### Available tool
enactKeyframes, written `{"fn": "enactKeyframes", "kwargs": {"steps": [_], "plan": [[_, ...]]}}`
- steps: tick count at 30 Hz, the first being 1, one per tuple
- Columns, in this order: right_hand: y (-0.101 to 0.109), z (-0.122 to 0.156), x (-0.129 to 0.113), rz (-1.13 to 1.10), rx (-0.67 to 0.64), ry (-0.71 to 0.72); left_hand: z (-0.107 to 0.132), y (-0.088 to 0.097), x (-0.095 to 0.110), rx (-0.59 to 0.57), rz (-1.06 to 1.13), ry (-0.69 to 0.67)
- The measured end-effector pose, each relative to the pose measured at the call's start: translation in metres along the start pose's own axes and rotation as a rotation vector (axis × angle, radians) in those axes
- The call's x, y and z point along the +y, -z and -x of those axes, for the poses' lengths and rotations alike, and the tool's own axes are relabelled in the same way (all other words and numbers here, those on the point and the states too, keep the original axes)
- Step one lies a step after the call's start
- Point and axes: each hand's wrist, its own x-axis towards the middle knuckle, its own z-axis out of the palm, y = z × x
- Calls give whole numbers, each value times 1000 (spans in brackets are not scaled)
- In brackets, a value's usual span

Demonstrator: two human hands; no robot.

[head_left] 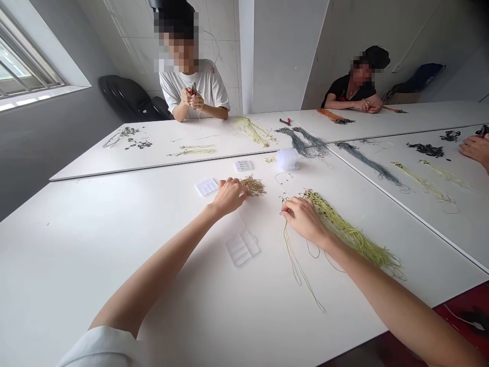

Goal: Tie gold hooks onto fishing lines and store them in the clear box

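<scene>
My left hand [230,196] reaches to a pile of thin, small gold-coloured metal pieces [255,185]. Its fingers are curled together at the pile's near edge, and whatever lies between the fingertips is hidden. My right hand [304,216] is closed in a pinch by a few small dark hooks [283,200]. From under its fingers a looped yellow-green cord [293,255] trails over the table towards me. Just right of that hand lies a thick bundle of similar yellow-green cords [351,232]. An open clear plastic box with compartments [242,248] lies between my forearms.
Beyond my hands are a small white compartment tray [207,187], a filled case [243,165] and stacked clear boxes [288,159]. Grey cord bundles [305,141] lie across the table seam. Two people sit opposite, hands busy; another person's hand [476,150] shows at right.
</scene>
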Motion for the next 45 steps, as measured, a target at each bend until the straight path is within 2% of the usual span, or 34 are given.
{"fn": "enactKeyframes", "kwargs": {"steps": [10,19,28,35,45], "plan": [[-1,0,-4,49,-27,30,-1,0,5,41,-22,-70],[6,-1,-5,-77,38,49,8,9,4,110,89,-74],[8,-4,1,-293,86,-9,16,12,7,144,330,20],[10,-2,-2,-559,36,-85,17,8,3,121,589,138],[10,-5,1,-752,-29,-219,20,8,2,127,732,231]]}}
